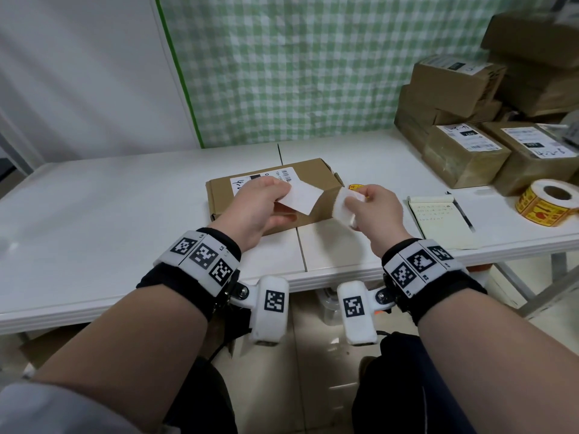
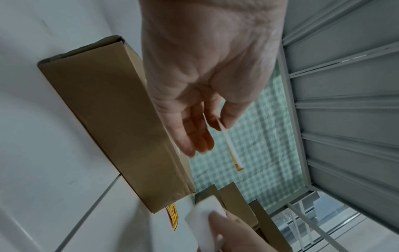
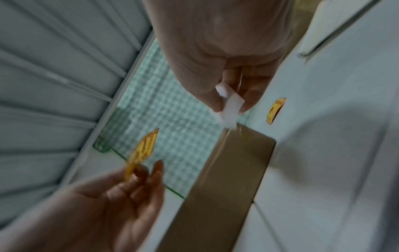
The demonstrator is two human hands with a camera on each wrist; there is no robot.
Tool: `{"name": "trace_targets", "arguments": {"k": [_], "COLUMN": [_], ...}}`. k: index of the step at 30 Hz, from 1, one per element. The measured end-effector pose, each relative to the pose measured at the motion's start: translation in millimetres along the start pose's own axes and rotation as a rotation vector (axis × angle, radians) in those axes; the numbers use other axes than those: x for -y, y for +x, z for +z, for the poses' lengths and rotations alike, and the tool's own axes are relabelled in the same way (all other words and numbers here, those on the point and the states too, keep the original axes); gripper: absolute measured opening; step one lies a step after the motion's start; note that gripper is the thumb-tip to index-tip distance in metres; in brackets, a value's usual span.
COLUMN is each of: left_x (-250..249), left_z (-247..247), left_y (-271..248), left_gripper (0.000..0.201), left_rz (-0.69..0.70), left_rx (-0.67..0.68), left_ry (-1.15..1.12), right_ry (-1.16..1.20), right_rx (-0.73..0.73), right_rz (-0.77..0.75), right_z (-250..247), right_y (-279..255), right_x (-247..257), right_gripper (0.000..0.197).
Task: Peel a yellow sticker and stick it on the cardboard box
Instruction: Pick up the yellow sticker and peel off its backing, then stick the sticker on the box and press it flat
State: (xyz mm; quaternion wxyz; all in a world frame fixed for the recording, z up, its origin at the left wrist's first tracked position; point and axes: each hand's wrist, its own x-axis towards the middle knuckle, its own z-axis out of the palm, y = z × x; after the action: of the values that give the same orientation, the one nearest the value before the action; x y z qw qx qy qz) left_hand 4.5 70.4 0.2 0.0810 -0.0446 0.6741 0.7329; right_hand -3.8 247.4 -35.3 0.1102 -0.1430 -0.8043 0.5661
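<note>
A flat cardboard box point(image 1: 275, 195) with a white shipping label lies on the white table point(image 1: 125, 214). Just above its right half, my left hand point(image 1: 282, 195) pinches a peeled yellow sticker point(image 1: 302, 198) at one edge. In the head view the sticker's white underside faces up; its yellow face shows in the right wrist view point(image 3: 143, 150) and edge-on in the left wrist view point(image 2: 232, 146). To the right of the box, my right hand point(image 1: 354, 202) pinches the crumpled white backing paper point(image 1: 343, 206), also seen close up point(image 3: 228, 105).
Another yellow sticker point(image 1: 357, 187) lies on the table right of the box. A roll of yellow stickers point(image 1: 546, 202), a notepad point(image 1: 438, 220) with a pen, and stacked parcels point(image 1: 470, 120) stand at the right. A checked green cloth hangs behind.
</note>
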Motion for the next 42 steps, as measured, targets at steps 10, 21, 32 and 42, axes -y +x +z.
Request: {"name": "trace_targets", "arguments": {"k": [10, 21, 32, 42], "left_x": [3, 4, 8, 9], "left_z": [6, 6, -4, -24], "left_y": [5, 7, 3, 15], "left_gripper": [0.007, 0.026, 0.013, 0.004], "left_rz": [-0.054, -0.080, -0.156, 0.262], "left_rx": [-0.113, -0.236, -0.215, -0.372], "left_ry": [0.090, 0.117, 0.100, 0.383], "right_ry": [-0.443, -0.479, -0.532, 0.112], "right_rx": [0.330, 0.245, 0.087, 0.269], "right_rz": [0.041, -0.599, -0.821, -0.118], "right_z": [-11, 18, 31, 19], "right_y": [8, -21, -31, -14], "right_x": [-14, 28, 15, -2], "right_gripper": [0.060, 0.033, 0.011, 0.017]}}
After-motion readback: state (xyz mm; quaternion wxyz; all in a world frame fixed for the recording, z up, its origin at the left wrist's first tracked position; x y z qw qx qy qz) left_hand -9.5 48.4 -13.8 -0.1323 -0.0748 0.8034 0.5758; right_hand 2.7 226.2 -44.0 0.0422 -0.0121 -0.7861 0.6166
